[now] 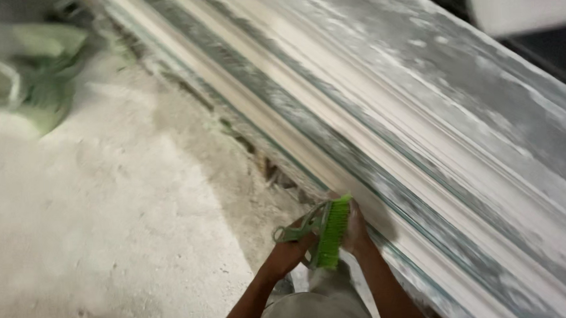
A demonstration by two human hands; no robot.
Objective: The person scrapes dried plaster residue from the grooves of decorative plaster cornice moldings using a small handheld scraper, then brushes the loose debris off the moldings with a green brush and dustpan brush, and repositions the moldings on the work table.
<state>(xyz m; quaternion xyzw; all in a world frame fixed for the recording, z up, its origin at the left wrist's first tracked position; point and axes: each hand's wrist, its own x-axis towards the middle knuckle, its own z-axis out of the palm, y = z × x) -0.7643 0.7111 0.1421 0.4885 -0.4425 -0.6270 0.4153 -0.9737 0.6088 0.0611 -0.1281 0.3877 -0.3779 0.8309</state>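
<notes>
A bright green scrub brush [332, 232] with a looped green handle sits between both hands at the lower middle of the view. My left hand [289, 252] grips the handle end. My right hand [356, 233] wraps the bristle side and rests against the edge of a long moulded plaster strip [384, 142]. That pale, dusty strip with greenish grooves runs diagonally from the upper left to the lower right. The brush's bristles point up and to the right, close to the strip's lower edge.
A dusty white floor [107, 205] covers the left half. Blurred green and white objects [31, 74] lie at the upper left. My knee in grey cloth [315, 307] shows at the bottom. A dark gap and a white panel [524, 2] lie at the upper right.
</notes>
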